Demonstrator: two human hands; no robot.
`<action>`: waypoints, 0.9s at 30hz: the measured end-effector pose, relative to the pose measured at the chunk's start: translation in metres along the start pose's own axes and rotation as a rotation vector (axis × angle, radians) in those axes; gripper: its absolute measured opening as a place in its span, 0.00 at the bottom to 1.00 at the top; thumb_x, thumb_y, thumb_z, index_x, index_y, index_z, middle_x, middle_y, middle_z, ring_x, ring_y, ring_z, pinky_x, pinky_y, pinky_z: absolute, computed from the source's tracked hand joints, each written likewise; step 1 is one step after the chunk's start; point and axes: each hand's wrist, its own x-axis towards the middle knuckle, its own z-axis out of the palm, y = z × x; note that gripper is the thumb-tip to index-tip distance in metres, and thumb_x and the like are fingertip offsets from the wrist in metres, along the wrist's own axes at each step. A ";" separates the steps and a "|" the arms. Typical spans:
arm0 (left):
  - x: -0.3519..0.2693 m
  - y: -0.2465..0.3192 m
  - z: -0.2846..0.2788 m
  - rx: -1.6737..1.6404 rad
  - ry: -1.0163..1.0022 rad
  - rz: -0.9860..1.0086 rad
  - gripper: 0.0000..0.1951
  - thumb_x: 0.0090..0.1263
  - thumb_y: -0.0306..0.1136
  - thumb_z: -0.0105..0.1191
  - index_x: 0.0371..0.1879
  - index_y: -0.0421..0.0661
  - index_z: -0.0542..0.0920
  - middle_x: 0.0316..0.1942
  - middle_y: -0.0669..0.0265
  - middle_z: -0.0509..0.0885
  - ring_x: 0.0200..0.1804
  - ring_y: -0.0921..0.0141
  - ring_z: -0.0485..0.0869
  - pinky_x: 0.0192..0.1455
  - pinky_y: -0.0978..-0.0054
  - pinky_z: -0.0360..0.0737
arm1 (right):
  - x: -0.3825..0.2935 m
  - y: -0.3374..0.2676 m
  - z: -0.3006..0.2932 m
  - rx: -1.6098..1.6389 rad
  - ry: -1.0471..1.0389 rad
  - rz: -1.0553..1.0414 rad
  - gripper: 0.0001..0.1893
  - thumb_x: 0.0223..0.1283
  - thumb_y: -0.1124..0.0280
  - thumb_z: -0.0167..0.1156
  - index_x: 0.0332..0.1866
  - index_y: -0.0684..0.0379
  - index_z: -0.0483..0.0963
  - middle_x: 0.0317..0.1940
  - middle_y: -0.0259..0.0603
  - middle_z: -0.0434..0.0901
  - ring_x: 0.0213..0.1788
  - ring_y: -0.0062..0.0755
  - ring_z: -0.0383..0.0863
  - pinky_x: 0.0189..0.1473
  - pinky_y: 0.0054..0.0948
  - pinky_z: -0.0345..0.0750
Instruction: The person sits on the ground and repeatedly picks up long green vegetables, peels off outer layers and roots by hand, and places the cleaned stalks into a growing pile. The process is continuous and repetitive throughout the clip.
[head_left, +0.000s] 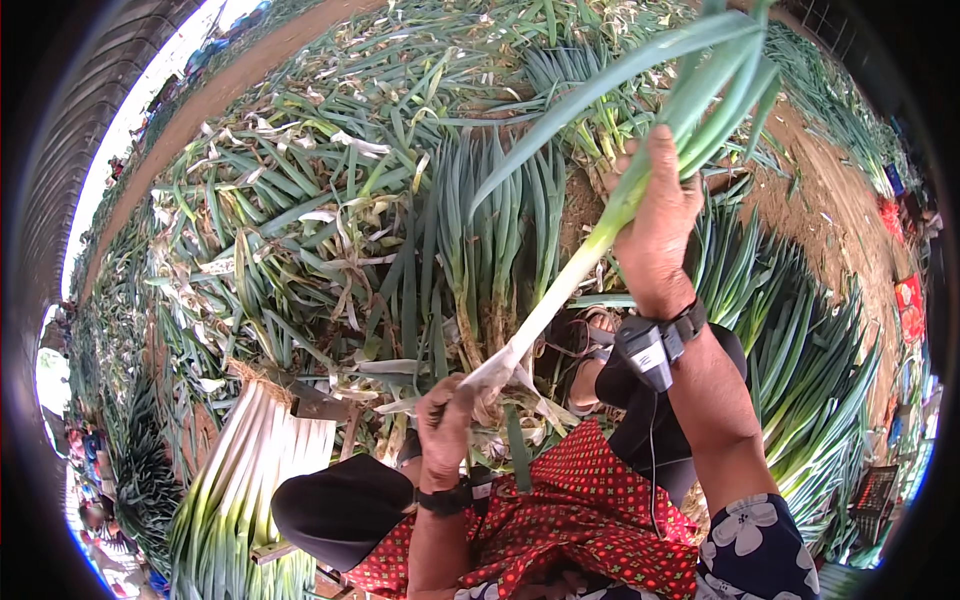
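Observation:
A single Welsh onion (566, 279) with a long white shaft slants across the view before me. My right hand (660, 225) is wrapped around it where the white turns green, and its leaves fan out above. At the lower end, my left hand (448, 424) pinches the pale outer skin (491, 373), which hangs partly loose around the base; the fingers hide the very end. Beneath the shaft lies a row of unpeeled onions (487, 225) with brownish bases. To the left of my left hand, a stack of clean white-shafted onions (240, 457) rests with its roots away from me.
Stripped leaves and skins (300, 217) cover the ground ahead and left. Another heap of onions (795, 360) lies beside my right leg. Bare brown soil (832, 202) shows beyond it. A dark crate (874, 495) and red bags (909, 307) stand at far right. People are at far left.

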 end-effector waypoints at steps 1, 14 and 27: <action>0.000 -0.005 -0.009 -0.197 0.057 0.009 0.12 0.78 0.25 0.58 0.27 0.41 0.79 0.27 0.75 0.75 0.29 0.78 0.74 0.43 0.77 0.80 | 0.003 -0.007 0.002 0.037 0.029 0.001 0.20 0.71 0.58 0.69 0.56 0.59 0.72 0.37 0.37 0.81 0.35 0.25 0.81 0.34 0.28 0.82; 0.006 -0.027 -0.120 0.158 0.643 -0.184 0.15 0.79 0.44 0.60 0.42 0.44 0.81 0.30 0.69 0.84 0.38 0.74 0.84 0.42 0.76 0.83 | 0.029 -0.031 -0.018 0.315 -0.216 0.015 0.18 0.77 0.51 0.61 0.50 0.56 0.72 0.34 0.32 0.75 0.34 0.23 0.75 0.34 0.25 0.76; 0.026 0.001 0.028 1.318 -0.274 0.522 0.23 0.63 0.41 0.71 0.52 0.44 0.78 0.36 0.62 0.82 0.30 0.59 0.86 0.30 0.62 0.82 | 0.005 -0.021 0.012 0.111 -0.078 0.142 0.17 0.76 0.53 0.63 0.52 0.56 0.74 0.37 0.37 0.79 0.35 0.23 0.79 0.35 0.27 0.80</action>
